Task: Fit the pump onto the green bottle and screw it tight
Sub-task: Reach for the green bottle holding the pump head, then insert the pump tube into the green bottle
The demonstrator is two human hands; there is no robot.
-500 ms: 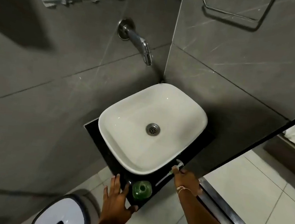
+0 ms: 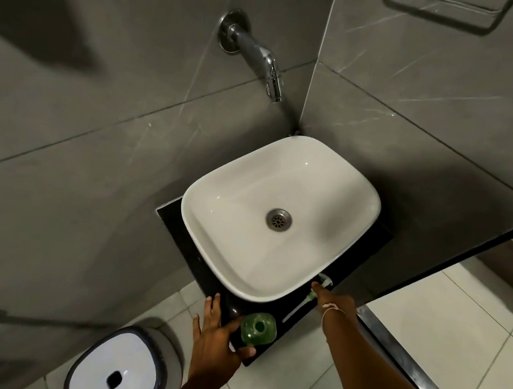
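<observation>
**Green bottle waiting open, pump lying beside the sink**

The green bottle [image 2: 258, 329] is standing on the near corner of the black table [image 2: 179, 233], low in the middle of the frame. Its round mouth is showing open, with no pump on it. The left hand [image 2: 217, 340] is spreading its fingers wide around the bottle's left side. The thumb is curling under the bottle's near edge and one finger is touching its side, so the hand is cupping the bottle loosely, not squeezing it shut.

The pump [image 2: 310, 298] is lying flat on the table just to the right of the bottle, with its white head up by the sink's edge and its thin tube pointing down toward the bottle. The right hand [image 2: 333, 304] is reaching over it, fingertips resting on the pump's neck. Whether the fingers are pinching the pump is too small to tell.

The white sink [image 2: 225, 255] is filling the middle of the frame, sitting on the table. A metal tap [image 2: 265, 63] is sticking out of the grey wall above it. A white bin [image 2: 117, 371] is sitting on the floor at the lower left.
</observation>
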